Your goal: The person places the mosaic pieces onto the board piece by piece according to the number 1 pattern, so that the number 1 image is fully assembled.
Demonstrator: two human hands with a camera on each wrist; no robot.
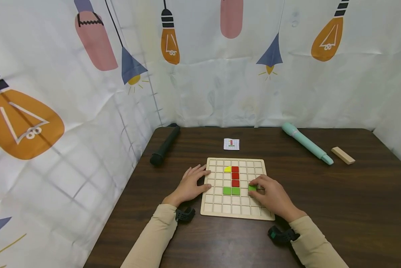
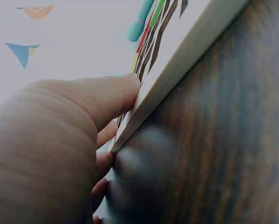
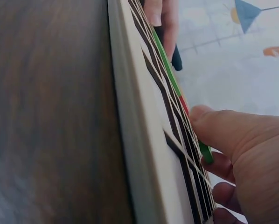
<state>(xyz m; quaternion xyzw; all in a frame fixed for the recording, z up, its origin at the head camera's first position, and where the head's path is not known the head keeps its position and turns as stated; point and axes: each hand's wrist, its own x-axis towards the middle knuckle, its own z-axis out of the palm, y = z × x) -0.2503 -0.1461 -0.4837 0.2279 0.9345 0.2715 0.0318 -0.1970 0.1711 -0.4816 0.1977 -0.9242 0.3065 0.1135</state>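
A pale wooden grid board (image 1: 222, 213) lies on the table, with three red square tiles (image 1: 235, 176) in a column, a yellow triangular tile (image 1: 227, 169) beside the top one, and two green square tiles (image 1: 227, 191) at the bottom. Between thumb and fingers my right hand (image 1: 273, 194) pinches another green square tile (image 1: 252, 188) over the board's right half; its edge (image 3: 205, 153) shows in the right wrist view. My left hand (image 1: 188, 187) rests at the board's left edge, fingers fairly straight, thumb (image 2: 116, 95) touching the rim.
Behind the board lies a small printed card (image 1: 231, 144) with a coloured grid pattern. A black folded umbrella (image 1: 166, 146) is at back left. To the right are a mint-green umbrella-like cylinder (image 1: 307, 143) and a wooden block (image 1: 343, 155). A patterned curtain (image 1: 207, 93) hangs behind the table.
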